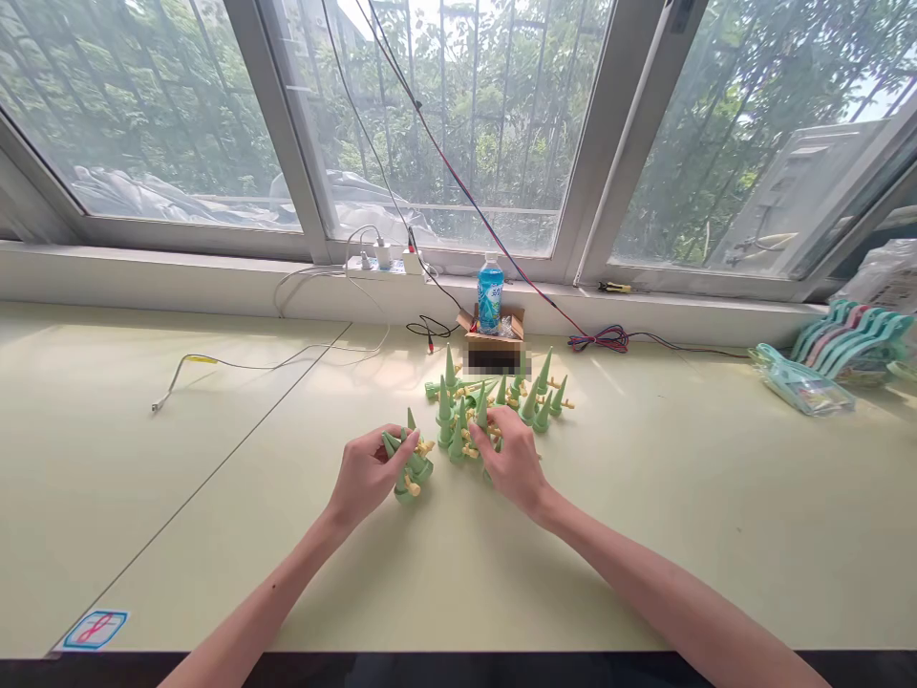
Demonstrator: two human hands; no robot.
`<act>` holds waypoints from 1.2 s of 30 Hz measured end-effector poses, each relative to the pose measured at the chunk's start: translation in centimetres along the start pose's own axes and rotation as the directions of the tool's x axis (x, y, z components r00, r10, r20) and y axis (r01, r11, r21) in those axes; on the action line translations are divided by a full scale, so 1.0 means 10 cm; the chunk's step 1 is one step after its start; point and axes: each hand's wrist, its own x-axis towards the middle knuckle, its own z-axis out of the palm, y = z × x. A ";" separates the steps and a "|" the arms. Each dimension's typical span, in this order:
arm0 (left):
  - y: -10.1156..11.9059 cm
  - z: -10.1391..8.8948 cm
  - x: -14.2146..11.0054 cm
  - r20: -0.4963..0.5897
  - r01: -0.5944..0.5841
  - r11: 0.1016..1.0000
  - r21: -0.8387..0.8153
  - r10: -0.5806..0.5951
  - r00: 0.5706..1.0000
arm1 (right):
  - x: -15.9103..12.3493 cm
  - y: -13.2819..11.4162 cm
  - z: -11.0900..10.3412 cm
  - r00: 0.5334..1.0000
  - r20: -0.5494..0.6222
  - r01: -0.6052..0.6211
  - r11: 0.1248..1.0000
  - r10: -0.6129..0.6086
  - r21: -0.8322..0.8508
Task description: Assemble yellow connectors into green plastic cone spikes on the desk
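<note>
Several green cone-shaped plastic pieces with small yellow side stubs stand in a tight cluster [444, 411] on the table. My left hand [369, 473], left of that cluster, is closed around a few green cones [405, 473] with their tips up. Thumb and fingers of my right hand [516, 459] pinch one green cone [482, 409] at the cluster's near side. The lower part of that cone is partly hidden by my fingers and its neighbours. I cannot make out whether it touches the table.
Behind the cluster, a bottle of blue liquid [490, 296] stands by an open cardboard box [512, 325]. Cables [602, 337] lie along the sill, and a white cord [236, 364] crosses the table at left. Pastel hangers [852, 339] and a packet [802, 379] sit far right.
</note>
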 end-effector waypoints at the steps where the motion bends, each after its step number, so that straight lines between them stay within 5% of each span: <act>1: 0.00 -0.01 0.00 0.007 -0.003 1.000 0.009 0.003 1.000 | 0.00 0.02 0.01 1.000 0.003 0.002 1.000 -0.002 0.004; 10: 0.00 -0.05 -0.03 -0.048 -0.052 0.988 0.142 0.059 0.997 | -0.05 0.15 0.01 0.998 -0.051 0.030 0.998 -0.027 0.063; 16: -0.02 0.04 -0.05 -0.082 -0.010 0.988 0.153 0.023 0.996 | -0.13 0.18 -0.02 0.995 -0.091 -0.022 0.990 0.035 0.137; 23: -0.07 0.17 -0.02 -0.096 -0.097 0.981 0.166 0.114 0.989 | -0.15 0.15 0.01 0.998 -0.063 0.006 0.991 0.003 0.136; 36: -0.26 0.32 0.07 -0.260 -0.293 0.889 0.351 0.393 0.882 | -0.07 0.05 0.26 0.995 -0.050 0.085 0.994 -0.082 0.067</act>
